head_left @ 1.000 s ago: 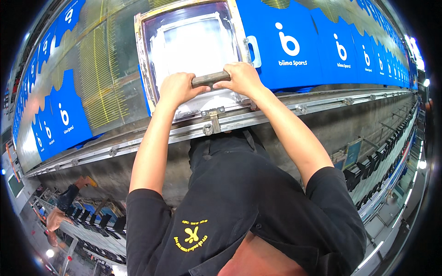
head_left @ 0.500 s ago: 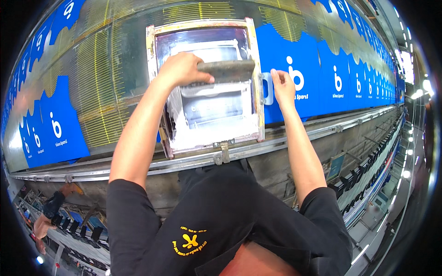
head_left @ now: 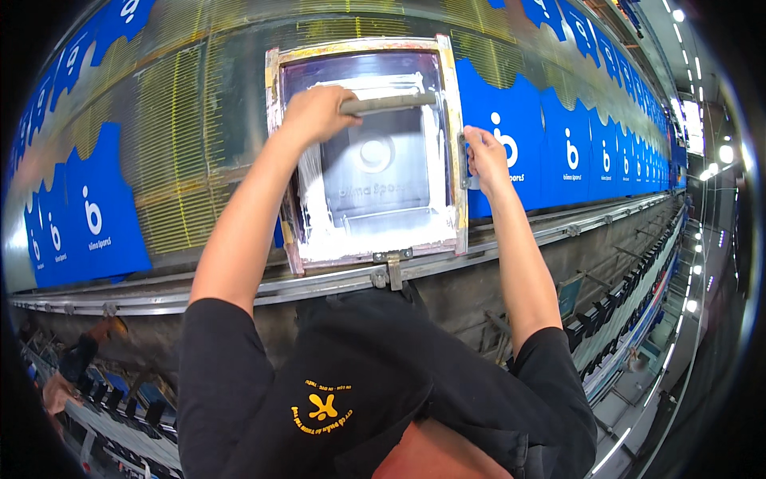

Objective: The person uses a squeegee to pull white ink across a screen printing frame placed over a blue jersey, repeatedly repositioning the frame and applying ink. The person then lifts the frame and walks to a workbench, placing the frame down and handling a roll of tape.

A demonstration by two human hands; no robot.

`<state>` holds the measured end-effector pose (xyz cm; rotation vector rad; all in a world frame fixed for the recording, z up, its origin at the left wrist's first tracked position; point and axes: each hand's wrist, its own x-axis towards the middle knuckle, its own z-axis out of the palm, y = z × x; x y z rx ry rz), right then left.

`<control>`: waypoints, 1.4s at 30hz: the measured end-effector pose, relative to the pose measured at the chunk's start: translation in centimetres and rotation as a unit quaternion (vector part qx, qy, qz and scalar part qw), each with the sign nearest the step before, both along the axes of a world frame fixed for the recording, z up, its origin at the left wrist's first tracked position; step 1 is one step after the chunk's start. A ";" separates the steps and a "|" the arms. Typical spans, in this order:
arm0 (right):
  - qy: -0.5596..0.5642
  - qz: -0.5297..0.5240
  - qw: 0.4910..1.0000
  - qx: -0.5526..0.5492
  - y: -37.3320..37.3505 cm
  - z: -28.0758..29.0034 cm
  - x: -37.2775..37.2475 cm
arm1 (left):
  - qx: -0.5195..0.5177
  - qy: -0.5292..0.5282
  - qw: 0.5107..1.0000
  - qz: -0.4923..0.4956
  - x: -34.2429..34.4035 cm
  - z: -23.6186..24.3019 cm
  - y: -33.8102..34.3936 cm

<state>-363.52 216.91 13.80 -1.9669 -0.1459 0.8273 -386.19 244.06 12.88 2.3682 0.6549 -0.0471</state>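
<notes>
One view, head: left hand (head_left: 319, 114) is clamped on the bar (head_left: 391, 103) inside the frame (head_left: 363, 49). The bar has shifted toward the frame's far end, exposing the ring pattern (head_left: 373, 156); judged, paste has been drawn across it. Right hand (head_left: 485, 157), fingers curled, is at the frame's right edge; grip cannot be told. Blue cloth (head_left: 511, 96) lies right of the frame; left forearm (head_left: 243, 219) obscures its left side.

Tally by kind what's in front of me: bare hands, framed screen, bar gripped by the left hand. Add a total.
Hands: 2 (left hand, right hand)
Framed screen: 1
Bar: 1
Total: 4
</notes>
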 end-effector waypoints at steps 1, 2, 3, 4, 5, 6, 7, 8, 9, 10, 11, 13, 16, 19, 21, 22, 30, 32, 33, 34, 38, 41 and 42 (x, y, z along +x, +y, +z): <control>0.005 0.003 1.000 0.013 0.1 0.6 -0.1 | -0.009 -0.018 1.000 0.015 -1.6 -0.1 -2.0; 0.002 0.002 1.000 0.021 0.1 0.9 -0.1 | -0.003 -0.007 0.999 0.033 -3.6 -0.3 -4.8; -0.001 0.009 0.999 0.037 0.1 1.1 -0.1 | 0.014 -0.022 0.998 0.056 -5.8 -0.5 -8.2; 0.018 0.011 0.999 0.045 0.0 1.3 0.1 | 0.040 -0.075 0.996 0.031 -8.1 -0.6 -11.6; 0.015 0.019 0.999 0.047 0.0 1.1 0.2 | 0.067 -0.105 0.992 0.001 -10.2 -0.7 -14.4; 0.015 0.011 0.999 0.046 -0.1 1.0 0.4 | 0.080 -0.145 0.986 0.001 -12.3 -0.6 -17.3; 0.017 0.023 0.997 0.073 -0.2 0.7 0.4 | 0.085 -0.137 0.987 -0.002 -13.8 -0.7 -19.9; 0.004 0.016 0.998 0.068 -0.2 0.4 0.4 | 0.080 -0.149 0.986 -0.001 -14.8 -1.0 -21.5; -0.030 0.016 0.998 0.046 -0.2 0.3 0.3 | 0.076 -0.154 0.985 0.006 -15.6 -1.4 -22.7; -0.093 0.003 0.994 0.053 -0.3 0.2 -0.1 | 0.067 -0.177 0.982 0.014 -16.0 -1.9 -23.1; -0.091 -0.010 0.995 0.045 -0.4 0.6 -0.4 | 0.070 -0.198 0.977 0.029 -16.4 -2.1 -23.0; -0.137 -0.017 0.986 0.090 -0.1 1.7 -2.0 | 0.054 -0.223 0.973 0.034 -17.3 -2.3 -22.1; -0.172 -0.016 0.980 0.099 0.0 4.3 -6.1 | 0.062 -0.189 0.979 0.036 -20.4 -1.2 -20.7; -0.189 -0.012 0.974 0.128 3.4 6.2 -12.0 | 0.058 -0.184 0.979 0.060 -25.7 0.9 -18.0; -0.180 0.006 0.973 0.145 6.0 6.5 -17.5 | 0.062 -0.182 0.978 0.082 -30.5 0.8 -14.8; -0.170 0.008 0.974 0.151 7.7 6.4 -20.7 | 0.074 -0.187 0.974 0.101 -33.3 0.8 -13.1; -0.176 0.014 0.971 0.164 24.6 0.6 -43.6 | 0.043 -0.129 0.977 0.165 -57.0 0.7 3.0; -0.245 -0.002 0.957 0.156 29.0 -2.1 -48.5 | 0.057 -0.093 0.980 0.164 -61.5 0.6 6.0; -0.224 0.016 0.954 0.198 30.6 -3.2 -51.1 | 0.063 -0.071 0.982 0.165 -63.5 0.5 7.8; -0.292 0.015 0.938 0.185 32.5 -4.4 -53.7 | 0.074 -0.053 0.982 0.163 -65.5 0.4 9.4; -0.147 -0.001 0.984 0.097 37.5 -8.3 -62.4 | 0.077 0.017 0.984 0.159 -72.9 0.1 15.3; -0.112 0.013 0.986 0.125 39.0 -10.0 -64.6 | 0.049 0.044 0.987 0.148 -75.3 0.3 17.5; -0.118 0.001 0.985 0.130 39.1 -10.3 -64.6 | 0.047 0.061 0.988 0.132 -75.3 0.3 17.6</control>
